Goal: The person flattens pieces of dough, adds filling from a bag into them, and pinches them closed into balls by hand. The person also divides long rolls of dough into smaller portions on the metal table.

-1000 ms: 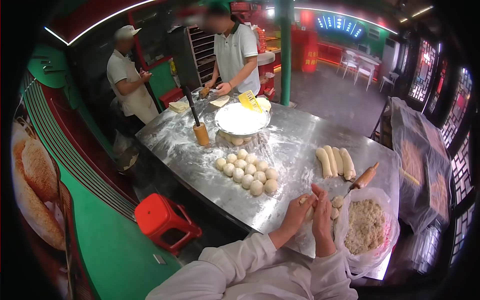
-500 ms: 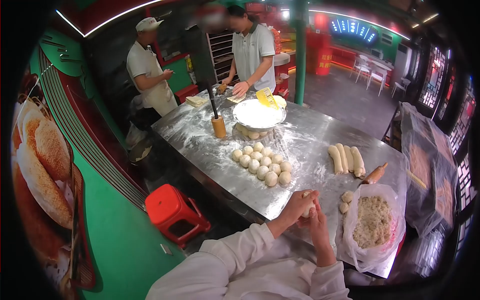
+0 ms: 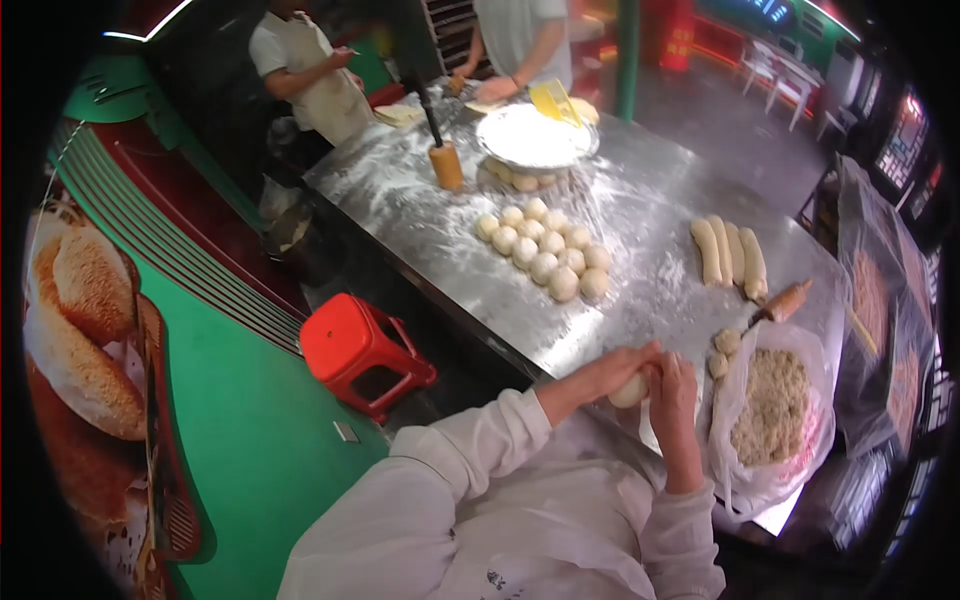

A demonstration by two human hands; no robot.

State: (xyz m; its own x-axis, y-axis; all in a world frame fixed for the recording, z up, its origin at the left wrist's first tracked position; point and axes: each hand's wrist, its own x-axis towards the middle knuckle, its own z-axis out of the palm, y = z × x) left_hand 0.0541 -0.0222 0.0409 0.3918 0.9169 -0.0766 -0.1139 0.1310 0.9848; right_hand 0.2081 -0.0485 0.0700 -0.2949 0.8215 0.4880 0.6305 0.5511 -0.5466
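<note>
Near the front edge of the metal table, a pale dough ball (image 3: 629, 392) sits between my two hands. My left hand (image 3: 612, 371) wraps over the top of it, fingers curled. On the ball's right side, my right hand (image 3: 673, 388) has its fingers bunched together against it at the top; the fingertips are partly hidden. Rows of floured dough balls (image 3: 545, 265) rest on the table beyond. To the right of my hands lies a plastic-lined container with crumbly filling (image 3: 772, 405), and two small lumps (image 3: 725, 342) beside it.
The metal table (image 3: 640, 325) also bears dough rolls (image 3: 738, 262), a wooden rolling pin (image 3: 787, 300), a bowl of flour (image 3: 537, 135) with a yellow scoop (image 3: 555, 103) and an upright wooden roller (image 3: 446, 166). Two people stand at the far side. A red stool (image 3: 362, 350) stands left.
The view has tilted down, so the table's things sit higher and further right. My right fingers have drawn together at the top of the dough ball, and more of the ball shows below my left hand.
</note>
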